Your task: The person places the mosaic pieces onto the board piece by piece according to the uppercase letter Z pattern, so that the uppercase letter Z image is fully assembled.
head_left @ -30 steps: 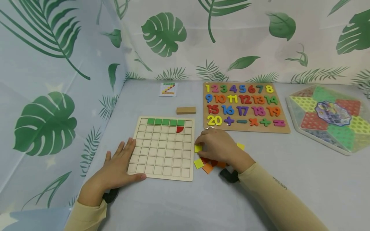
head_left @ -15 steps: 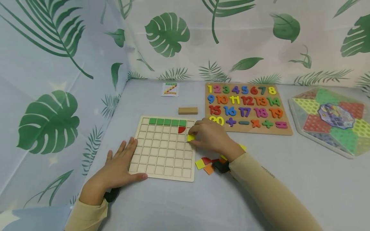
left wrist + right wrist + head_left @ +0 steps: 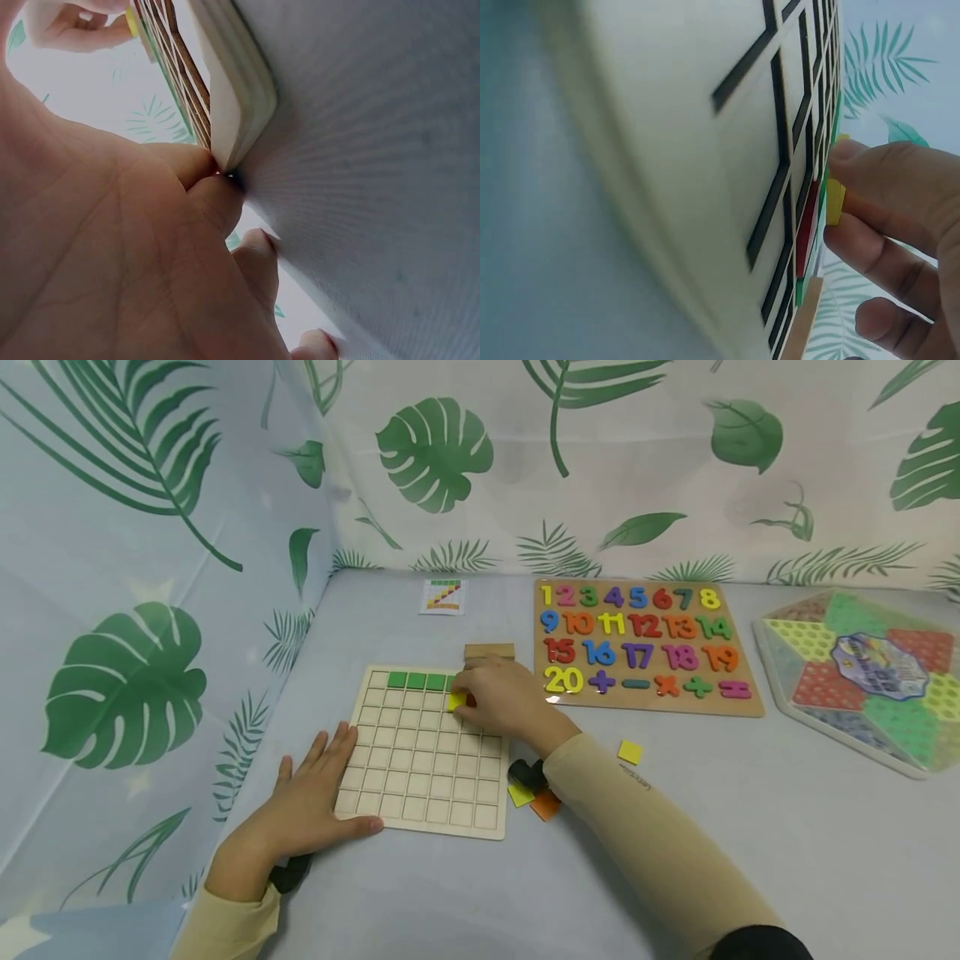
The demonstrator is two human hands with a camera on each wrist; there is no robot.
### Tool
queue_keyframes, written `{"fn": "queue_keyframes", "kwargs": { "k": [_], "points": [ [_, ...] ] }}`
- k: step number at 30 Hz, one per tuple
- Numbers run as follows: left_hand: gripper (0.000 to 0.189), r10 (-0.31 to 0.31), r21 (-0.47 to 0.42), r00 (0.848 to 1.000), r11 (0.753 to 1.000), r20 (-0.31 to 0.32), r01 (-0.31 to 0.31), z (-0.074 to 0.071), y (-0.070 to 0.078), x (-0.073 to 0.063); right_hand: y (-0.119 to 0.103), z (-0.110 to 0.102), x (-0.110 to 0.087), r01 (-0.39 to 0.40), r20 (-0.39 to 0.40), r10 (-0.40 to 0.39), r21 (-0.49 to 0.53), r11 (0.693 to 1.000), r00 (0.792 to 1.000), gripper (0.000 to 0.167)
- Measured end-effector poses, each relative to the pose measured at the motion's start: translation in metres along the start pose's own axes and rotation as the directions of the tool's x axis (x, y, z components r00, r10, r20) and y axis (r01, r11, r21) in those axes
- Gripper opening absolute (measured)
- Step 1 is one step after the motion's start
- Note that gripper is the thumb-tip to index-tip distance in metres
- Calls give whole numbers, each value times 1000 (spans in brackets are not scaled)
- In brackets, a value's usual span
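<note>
A pale wooden grid board lies on the cloth. Several green square tiles fill part of its far row. My right hand pinches a yellow square tile between thumb and fingers, just over the second row. In the right wrist view the yellow tile stands close above the grid, near a red quarter-round tile; the hand hides most of that red tile from the head view. My left hand rests with spread fingers along the board's left edge, its thumb at the near left corner.
Loose yellow and orange tiles lie right of the board, partly under my right wrist. Another yellow tile is farther right. Beyond are a wooden block, pattern card, number puzzle and hexagonal game board.
My right hand has carried the yellow tile from beside the loose tiles up and left, over the board beside the red tile. The left hand has stayed on the board's edge.
</note>
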State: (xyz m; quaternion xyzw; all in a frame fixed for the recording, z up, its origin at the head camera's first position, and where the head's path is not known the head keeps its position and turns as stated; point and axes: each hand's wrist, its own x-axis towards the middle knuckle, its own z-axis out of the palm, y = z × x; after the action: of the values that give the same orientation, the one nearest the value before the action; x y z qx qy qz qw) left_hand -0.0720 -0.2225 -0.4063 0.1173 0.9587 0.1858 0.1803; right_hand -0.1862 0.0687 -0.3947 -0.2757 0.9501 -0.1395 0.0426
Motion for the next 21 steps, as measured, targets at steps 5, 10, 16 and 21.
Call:
{"fn": "queue_keyframes", "kwargs": {
  "k": [5, 10, 16, 21],
  "points": [
    [132, -3, -2, 1000, 1000, 2, 3, 1, -1, -1, -4, 2, 6, 14, -5, -14, -28, 1000, 1000, 19],
    [132, -6, -3, 1000, 1000, 6, 6, -1, -2, 0, -4, 2, 8, 16, -7, -16, -48, 999, 1000, 19],
    [133, -10, -5, 1000, 1000, 13, 10, 0, -2, 1, -3, 2, 9, 36, -8, -36, -36, 999, 999, 16],
    [133, -12, -5, 1000, 1000, 14, 12, 1, -4, 1, -4, 2, 9, 47, 7, -47, -34, 998, 999, 16]
  ]
}}
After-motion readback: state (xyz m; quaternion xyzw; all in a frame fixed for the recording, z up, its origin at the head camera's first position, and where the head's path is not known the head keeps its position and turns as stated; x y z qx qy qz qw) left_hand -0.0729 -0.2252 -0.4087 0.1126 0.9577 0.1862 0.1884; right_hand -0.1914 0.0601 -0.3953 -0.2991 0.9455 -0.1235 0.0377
